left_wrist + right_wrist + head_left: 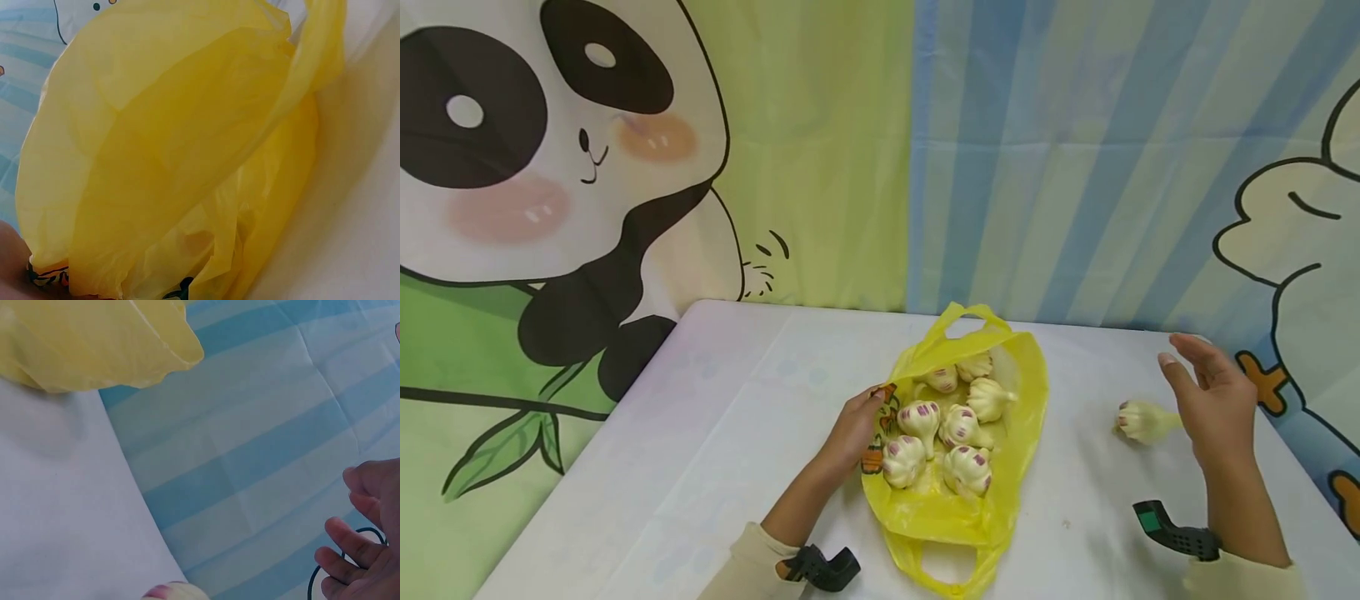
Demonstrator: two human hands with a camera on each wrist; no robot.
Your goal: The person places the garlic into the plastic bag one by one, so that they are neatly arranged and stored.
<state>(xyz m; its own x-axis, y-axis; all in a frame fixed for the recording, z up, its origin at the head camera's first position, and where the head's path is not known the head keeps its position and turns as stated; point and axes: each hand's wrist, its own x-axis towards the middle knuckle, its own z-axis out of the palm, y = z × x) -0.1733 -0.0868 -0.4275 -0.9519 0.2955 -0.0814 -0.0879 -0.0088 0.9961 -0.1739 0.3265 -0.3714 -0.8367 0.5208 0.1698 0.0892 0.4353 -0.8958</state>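
Observation:
A yellow plastic bag [1028, 417] lies spread wide at its mouth on the table, with several garlic bulbs [919, 417] inside. My left hand [852, 429] pinches the bag's left rim beside its printed patch. In the left wrist view the yellow plastic [156, 137] fills most of the picture, and only a bit of the hand shows at the lower left corner. To the right of the bag, one garlic bulb [1144, 422] lies on the table. My right hand [1219, 408] is raised by that bulb's stem end, fingers loosely bent and holding nothing.
The white table [737, 400] reaches back to a curtain [1037, 167] with blue stripes. A panda print [685, 242] covers the cloth on the left. Black wrist mounts [1180, 533] sit on both forearms. The bag's two handle loops lie at its far and near ends.

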